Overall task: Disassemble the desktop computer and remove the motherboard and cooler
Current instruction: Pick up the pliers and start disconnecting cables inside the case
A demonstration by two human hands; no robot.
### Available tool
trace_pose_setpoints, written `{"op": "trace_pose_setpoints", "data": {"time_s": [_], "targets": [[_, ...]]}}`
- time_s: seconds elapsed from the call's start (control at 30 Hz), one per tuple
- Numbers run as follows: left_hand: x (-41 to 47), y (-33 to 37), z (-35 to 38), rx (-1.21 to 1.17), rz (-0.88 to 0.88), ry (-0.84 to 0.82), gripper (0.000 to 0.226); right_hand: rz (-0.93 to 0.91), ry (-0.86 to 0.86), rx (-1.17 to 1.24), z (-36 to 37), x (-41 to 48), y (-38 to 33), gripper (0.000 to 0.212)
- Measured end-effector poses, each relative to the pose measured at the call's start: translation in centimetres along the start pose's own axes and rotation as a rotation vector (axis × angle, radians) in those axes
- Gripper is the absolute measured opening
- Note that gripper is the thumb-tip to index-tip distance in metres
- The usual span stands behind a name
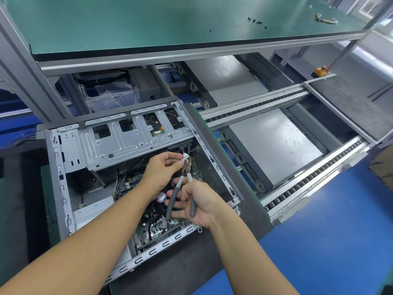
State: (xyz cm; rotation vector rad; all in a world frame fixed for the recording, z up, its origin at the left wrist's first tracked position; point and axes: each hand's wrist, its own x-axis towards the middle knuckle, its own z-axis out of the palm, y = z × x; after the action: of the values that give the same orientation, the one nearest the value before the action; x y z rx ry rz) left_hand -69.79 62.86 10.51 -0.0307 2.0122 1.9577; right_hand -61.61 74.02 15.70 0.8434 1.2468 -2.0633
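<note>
While your left hand point(162, 170) pinches a small white tag point(185, 156) between thumb and fingertips, your right hand point(198, 204) holds a pair of cutters point(179, 185) by their grey handles, which stand spread apart, one against your palm and the other across your fingers. The cutters' head points up and away from you and sits right at the tag, just beside your left fingertips; whether its blades are touching the tag or a wire you cannot tell. Both hands hover inside the open computer case point(61, 188), which lies on its side on a dark mat point(170, 262) with its panel off. Down in the case the motherboard point(157, 229) lies flat against the bottom, its green surface showing near the case's front rail. The cooler point(156, 209) sits on the board directly under your hands, a black fan with a round purple sticker point(161, 197) at its hub, partly hidden by your left wrist. At the far end of the case a silver drive cage point(127, 141) spans its width, with dark cables running beneath it. On the green shelf point(148, 22) above, a few small black screws point(257, 21) lie scattered. To your right runs a roller conveyor point(308, 184) over a blue floor point(329, 231).
</note>
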Motion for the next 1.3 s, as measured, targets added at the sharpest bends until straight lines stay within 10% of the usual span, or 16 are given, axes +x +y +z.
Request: {"op": "trace_pose_setpoints", "data": {"time_s": [0.53,1.3], "targets": [[0.2,0.6,0.1,-0.032,-0.047,0.058,0.023,-0.027,0.153,-0.012,1.4,0.7,0.3,0.004],[0.0,0.5,0.2,-0.073,-0.045,0.06,0.012,-0.051,0.163,0.08,1.9,0.7,0.3,0.031]]}}
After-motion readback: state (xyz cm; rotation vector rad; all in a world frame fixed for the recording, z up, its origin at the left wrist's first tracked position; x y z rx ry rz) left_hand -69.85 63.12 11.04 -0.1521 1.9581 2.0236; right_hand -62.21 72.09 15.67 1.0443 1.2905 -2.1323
